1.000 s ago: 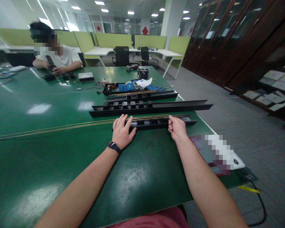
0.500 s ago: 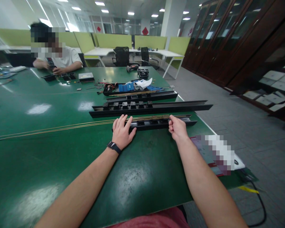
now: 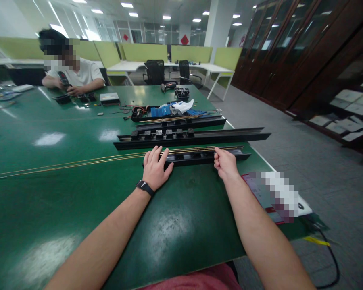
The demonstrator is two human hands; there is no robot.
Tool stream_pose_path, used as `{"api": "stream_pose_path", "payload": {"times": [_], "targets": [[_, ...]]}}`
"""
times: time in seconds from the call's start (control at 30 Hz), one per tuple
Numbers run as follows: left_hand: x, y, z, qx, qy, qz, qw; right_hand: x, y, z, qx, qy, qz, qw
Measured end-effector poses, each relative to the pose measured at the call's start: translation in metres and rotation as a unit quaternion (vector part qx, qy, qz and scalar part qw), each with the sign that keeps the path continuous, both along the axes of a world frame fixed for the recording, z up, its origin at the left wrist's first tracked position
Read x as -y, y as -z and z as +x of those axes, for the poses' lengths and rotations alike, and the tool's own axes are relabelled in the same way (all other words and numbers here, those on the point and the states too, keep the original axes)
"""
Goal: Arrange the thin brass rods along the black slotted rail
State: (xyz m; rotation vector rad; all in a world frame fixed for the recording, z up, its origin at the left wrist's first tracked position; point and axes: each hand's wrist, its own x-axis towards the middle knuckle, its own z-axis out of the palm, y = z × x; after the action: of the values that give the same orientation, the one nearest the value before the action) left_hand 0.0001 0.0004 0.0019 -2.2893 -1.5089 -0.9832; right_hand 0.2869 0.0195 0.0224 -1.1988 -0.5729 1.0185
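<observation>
My left hand [image 3: 155, 170] lies with spread fingers across the left end of a black channel rail [image 3: 196, 159] on the table. Long thin brass-coloured rods [image 3: 97, 160] pass under its fingers, running along the rail and far out to the left. Over the rail's right part, my right hand [image 3: 226, 162] is closed in a pinch at the rods; its fingertips hide just how many it grips. Dark blocks sit inside the channel, partly covered by my hands.
Behind lies a longer black rail [image 3: 230, 135] with several dark blocks, then another rail [image 3: 211, 121] and a tray with a blue packet [image 3: 161, 110]. A person [image 3: 75, 74] works across the green table [image 3: 63, 209]. A partly blurred flat item [image 3: 260, 193] lies right, near the edge.
My right hand has shifted very slightly to the left, still pinched at the rods. My left hand stays in place.
</observation>
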Motion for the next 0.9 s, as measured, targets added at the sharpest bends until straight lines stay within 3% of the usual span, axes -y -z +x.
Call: {"api": "stream_pose_path", "payload": {"times": [0.33,0.9], "targets": [[-0.0003,0.0005,0.0001,0.003,0.001,-0.001,1.0,-0.0013,-0.0015,0.006,-0.012,0.029,-0.011,0.999],[0.0003,0.0001,-0.0003,0.012,0.002,-0.008,1.0,0.0019,-0.004,-0.0003,0.004,-0.009,-0.018,1.0]]}}
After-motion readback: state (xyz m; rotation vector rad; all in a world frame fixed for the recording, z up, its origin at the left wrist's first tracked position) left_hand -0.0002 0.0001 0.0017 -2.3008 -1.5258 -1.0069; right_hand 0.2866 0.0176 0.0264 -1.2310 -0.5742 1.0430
